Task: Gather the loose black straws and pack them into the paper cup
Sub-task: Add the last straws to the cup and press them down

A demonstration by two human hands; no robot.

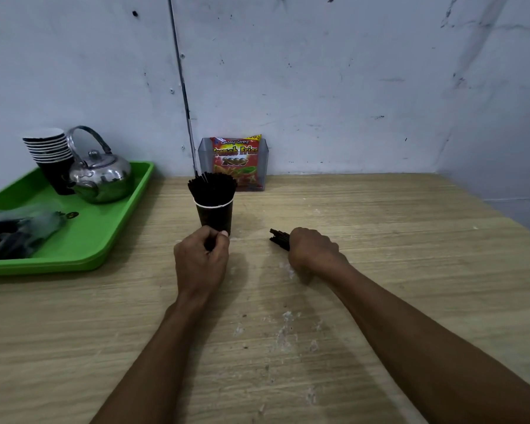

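paper cup [214, 217]: black, white rim, upright on the wooden table [380, 270], centre of the frame, slightly left. packed with black straws [212, 186] standing upright and fanning above the rim.

left hand [201, 258]: just below the cup in the frame, fingers curled round the cup's base, thumb tip against its lower right edge.

right hand [314, 250]: right of centre, knuckles up, resting on the table, fingers curled round a loose bundle of straws [279, 238]; the bundle's ends stick out to the left of the fist, low to the table surface, apart from the cup.

green tray [104, 240]: left edge of the frame, on the table. holds a stack of paper cups [51, 154] at its far end, a metal kettle [100, 174] touching the stack's right side, and a plastic bag [16, 231] with dark contents at lower left.

clear holder [204, 157]: against the wall behind the cup, containing a red snack packet [236, 162].

table surface: pale scuffs and white specks in the lower centre of the frame.
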